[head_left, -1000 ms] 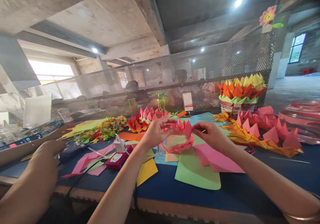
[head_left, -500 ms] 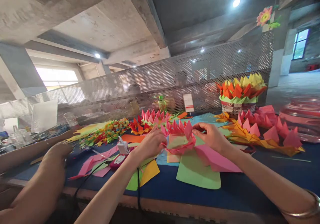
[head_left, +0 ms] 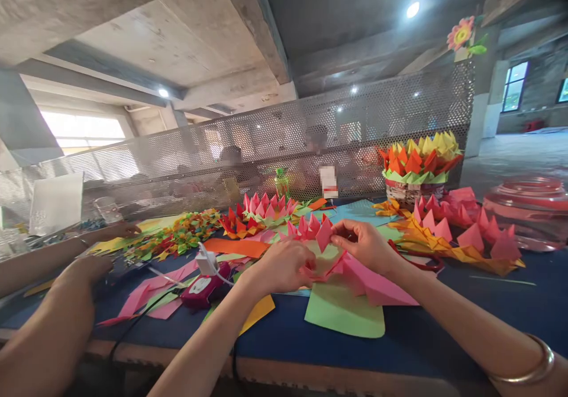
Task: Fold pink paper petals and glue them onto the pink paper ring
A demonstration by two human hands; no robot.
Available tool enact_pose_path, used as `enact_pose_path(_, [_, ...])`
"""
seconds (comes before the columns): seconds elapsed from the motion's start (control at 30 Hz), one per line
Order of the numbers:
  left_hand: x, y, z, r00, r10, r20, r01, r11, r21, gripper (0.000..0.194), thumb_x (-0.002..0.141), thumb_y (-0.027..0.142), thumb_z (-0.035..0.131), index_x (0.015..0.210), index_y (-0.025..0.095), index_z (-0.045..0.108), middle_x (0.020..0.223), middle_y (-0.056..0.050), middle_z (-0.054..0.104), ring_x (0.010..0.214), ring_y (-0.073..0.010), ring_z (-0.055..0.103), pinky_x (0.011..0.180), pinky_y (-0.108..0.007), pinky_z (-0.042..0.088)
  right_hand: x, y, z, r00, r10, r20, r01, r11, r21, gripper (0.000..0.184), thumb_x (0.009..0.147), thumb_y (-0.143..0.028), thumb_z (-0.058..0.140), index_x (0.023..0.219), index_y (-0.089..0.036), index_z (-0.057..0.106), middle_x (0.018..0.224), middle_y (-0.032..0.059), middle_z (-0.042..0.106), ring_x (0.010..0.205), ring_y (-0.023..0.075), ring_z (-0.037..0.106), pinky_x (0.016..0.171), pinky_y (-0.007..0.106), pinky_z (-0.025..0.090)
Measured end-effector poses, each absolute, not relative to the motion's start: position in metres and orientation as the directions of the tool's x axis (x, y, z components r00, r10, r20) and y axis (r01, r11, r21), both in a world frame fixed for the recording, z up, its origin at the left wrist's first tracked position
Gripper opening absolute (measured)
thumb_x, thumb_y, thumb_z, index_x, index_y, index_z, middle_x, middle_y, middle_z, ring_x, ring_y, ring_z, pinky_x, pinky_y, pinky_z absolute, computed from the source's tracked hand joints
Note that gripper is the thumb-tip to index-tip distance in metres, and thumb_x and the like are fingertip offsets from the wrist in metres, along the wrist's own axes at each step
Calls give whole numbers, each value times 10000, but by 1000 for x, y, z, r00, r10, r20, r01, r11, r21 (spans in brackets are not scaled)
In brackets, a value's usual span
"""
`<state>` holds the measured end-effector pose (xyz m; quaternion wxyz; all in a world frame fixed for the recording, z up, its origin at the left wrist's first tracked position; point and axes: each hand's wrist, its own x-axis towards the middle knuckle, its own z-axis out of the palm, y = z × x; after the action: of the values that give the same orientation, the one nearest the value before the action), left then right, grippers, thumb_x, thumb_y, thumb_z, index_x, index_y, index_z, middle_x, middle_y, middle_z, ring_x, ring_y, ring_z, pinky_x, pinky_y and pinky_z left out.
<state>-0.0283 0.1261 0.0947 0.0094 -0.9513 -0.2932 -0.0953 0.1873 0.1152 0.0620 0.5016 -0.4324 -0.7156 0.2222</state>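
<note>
A ring of folded pink paper petals (head_left: 304, 228) stands on the blue-covered table in front of me. My right hand (head_left: 367, 247) pinches one pointed pink paper petal (head_left: 324, 235) at the ring's right side, thumb and index finger together. At the near left of the ring, my left hand (head_left: 284, 265) has its fingers curled onto the pink paper band; the fingertips are partly hidden. Beneath and beside the hands lie a green paper sheet (head_left: 345, 313) and a pink paper sheet (head_left: 381, 286).
A purple-red power socket (head_left: 205, 289) with a white plug and black cable lies left of my forearm. Another person's arm (head_left: 73, 293) reaches in farther left. Colourful paper flowers, a decorated basket (head_left: 415, 191), scissors (head_left: 432, 262) and a clear jar (head_left: 528, 219) stand around.
My left hand has shifted from the ring's left side to its near side. The right hand keeps its pinch on the petal. The view has turned slightly, and the neighbour's arm has moved.
</note>
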Motion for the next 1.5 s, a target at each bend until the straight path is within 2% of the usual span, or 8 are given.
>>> enact_pose_path(0.2, [-33,125,79,771,563,297,570,-818,70,196,783,364,686,832,174,688,853,-65,704,882,-235,620,795,-313,441,187,121,52,-131,854,503,418,507,-754,131,815,-289,582,828,-182,656,787,27,698,711,164,617,671,295,477])
enact_pose_path(0.33, [-39,124,75,774,558,301,566,-822,69,152,806,340,665,854,202,707,832,-52,708,851,-218,624,782,-302,443,185,120,48,-147,856,495,417,508,-754,120,837,-275,562,855,-181,635,820,30,701,745,168,637,704,296,492])
enact_pose_path(0.47, [-42,121,70,828,489,275,516,-856,-29,138,854,283,609,891,229,730,800,-40,709,815,-193,623,787,-299,441,182,120,43,-177,849,497,413,523,-746,100,862,-249,530,886,-190,607,841,23,705,780,167,658,730,289,504])
enact_pose_path(0.6, [-41,115,61,854,418,310,484,-856,-180,147,874,235,579,919,256,718,819,-4,709,845,-180,610,933,-363,402,181,114,45,-178,828,531,450,549,-705,60,853,-208,547,876,-203,602,853,9,696,812,173,646,756,296,484])
enact_pose_path(0.73, [-39,108,54,876,356,326,461,-816,-348,91,826,169,621,857,218,691,773,8,690,830,-186,597,978,-382,373,181,96,53,-192,811,552,483,568,-666,53,840,-173,575,844,-212,611,841,-8,677,821,171,628,781,294,466])
enact_pose_path(0.87, [-36,105,46,889,282,360,431,-781,-452,73,843,150,598,848,183,663,702,9,658,754,-178,583,995,-397,352,186,80,52,-246,829,502,484,554,-677,75,903,-217,540,891,-214,614,876,0,676,859,174,635,815,296,468])
enact_pose_path(1.2, [-32,104,29,874,188,447,427,-736,-526,68,807,174,615,755,157,655,718,-18,636,740,-201,561,1014,-440,291,181,80,41,-224,800,556,545,576,-609,114,915,-279,559,911,-243,667,910,17,696,871,184,640,792,292,481])
enact_pose_path(1.5, [-30,94,34,857,142,495,439,-703,-559,109,825,154,576,737,150,640,694,-22,610,672,-186,536,968,-439,315,181,85,28,-246,902,355,496,432,-753,187,964,-340,466,960,-234,619,916,32,674,856,176,685,753,278,540])
